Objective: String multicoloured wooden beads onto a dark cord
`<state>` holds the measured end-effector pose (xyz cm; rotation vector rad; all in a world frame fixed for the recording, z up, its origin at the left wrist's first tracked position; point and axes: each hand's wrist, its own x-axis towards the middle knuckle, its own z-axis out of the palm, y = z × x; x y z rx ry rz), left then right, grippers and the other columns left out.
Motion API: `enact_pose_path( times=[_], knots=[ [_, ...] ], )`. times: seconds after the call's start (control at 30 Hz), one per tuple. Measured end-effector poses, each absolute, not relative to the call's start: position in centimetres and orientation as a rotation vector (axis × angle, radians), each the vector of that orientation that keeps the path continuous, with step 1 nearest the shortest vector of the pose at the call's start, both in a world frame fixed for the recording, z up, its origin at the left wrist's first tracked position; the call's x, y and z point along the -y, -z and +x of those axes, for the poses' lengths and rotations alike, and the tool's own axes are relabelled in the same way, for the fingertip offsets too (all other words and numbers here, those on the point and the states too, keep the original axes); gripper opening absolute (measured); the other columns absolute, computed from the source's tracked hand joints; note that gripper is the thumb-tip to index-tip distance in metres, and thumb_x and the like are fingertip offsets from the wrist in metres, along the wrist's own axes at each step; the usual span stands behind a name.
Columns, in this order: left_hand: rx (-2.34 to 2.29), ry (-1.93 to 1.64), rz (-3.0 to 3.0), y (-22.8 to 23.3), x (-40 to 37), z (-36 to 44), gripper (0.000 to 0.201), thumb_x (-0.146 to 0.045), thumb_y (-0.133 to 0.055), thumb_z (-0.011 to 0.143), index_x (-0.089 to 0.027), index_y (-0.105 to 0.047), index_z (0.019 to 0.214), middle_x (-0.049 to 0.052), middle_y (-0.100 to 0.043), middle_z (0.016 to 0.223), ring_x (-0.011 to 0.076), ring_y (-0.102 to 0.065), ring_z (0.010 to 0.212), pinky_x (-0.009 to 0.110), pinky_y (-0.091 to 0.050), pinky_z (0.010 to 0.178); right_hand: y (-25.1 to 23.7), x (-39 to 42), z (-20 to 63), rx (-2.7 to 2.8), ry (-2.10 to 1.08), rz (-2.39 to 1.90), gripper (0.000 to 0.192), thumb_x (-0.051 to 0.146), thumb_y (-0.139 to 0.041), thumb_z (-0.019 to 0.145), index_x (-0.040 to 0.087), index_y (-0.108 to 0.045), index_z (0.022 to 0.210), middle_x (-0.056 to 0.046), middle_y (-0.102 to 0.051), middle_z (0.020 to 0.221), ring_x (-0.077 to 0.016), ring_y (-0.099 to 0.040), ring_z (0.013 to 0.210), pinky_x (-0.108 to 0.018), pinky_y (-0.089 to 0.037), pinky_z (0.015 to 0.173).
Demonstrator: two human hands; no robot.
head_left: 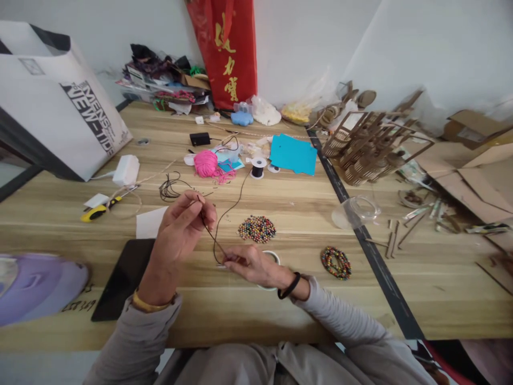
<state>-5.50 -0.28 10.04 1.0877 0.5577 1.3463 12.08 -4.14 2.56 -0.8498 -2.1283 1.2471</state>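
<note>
Head view: two hands work a thin black cord over a wooden table.

The left hand [180,224] is raised, fingertips pressed together on the black cord [214,235] near its upper end; the right hand [250,264] sits low on the table [280,203], thumb and forefinger pinching the cord's lower loop — the cord runs on toward a black spool [258,167]. A heap of coloured beads [257,229] lies just beyond the right hand, a beaded bracelet [335,262] to its right, a pink yarn ball [206,163] farther back.
</note>
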Motion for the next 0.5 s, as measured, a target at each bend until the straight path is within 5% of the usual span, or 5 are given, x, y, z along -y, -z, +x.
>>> enact_pose_path(
  times=[0.07, 0.3, 0.5],
  knots=[
    [-0.568, -1.373, 1.091, -10.5, 0.5, -5.8, 0.010, -0.024, -0.068, 0.079, -0.017, -0.061, 0.082, 0.000, -0.057, 0.063, 0.0096, -0.053, 0.058, 0.018, -0.043, 0.049, -2.9, 4.8, 11.2, 2.225, -1.184, -0.840, 0.016, 0.018, -0.045, 0.093, 0.016, -0.060, 0.091, 0.001, -0.059, 0.074, -0.0102, -0.051, 0.063, -0.020, -0.041, 0.059],
    [-0.865, -1.105, 1.267, -10.5, 1.1, -5.3, 0.014, -0.026, -0.075, 0.070, -0.017, -0.064, 0.072, -0.002, -0.054, 0.060, 0.0059, -0.043, 0.047, 0.016, -0.028, 0.039, -3.3, 6.2, 8.0, 2.625, -0.727, -0.662, 0.040, 0.023, -0.052, 0.091, 0.010, -0.040, 0.127, -0.012, -0.058, 0.115, -0.0172, -0.057, 0.095, -0.027, -0.048, 0.081],
    [-1.034, -0.596, 1.424, -5.7, -0.7, -3.3, 0.021, -0.034, -0.069, 0.070, -0.013, -0.063, 0.071, -0.003, -0.054, 0.057, 0.0065, -0.041, 0.047, 0.018, -0.031, 0.044, -2.2, 8.0, 8.5, 2.791, -0.104, -0.732, 0.028, 0.016, -0.048, 0.092, 0.003, -0.049, 0.117, -0.021, -0.060, 0.114, -0.0248, -0.055, 0.107, -0.041, -0.044, 0.094]
  ],
)
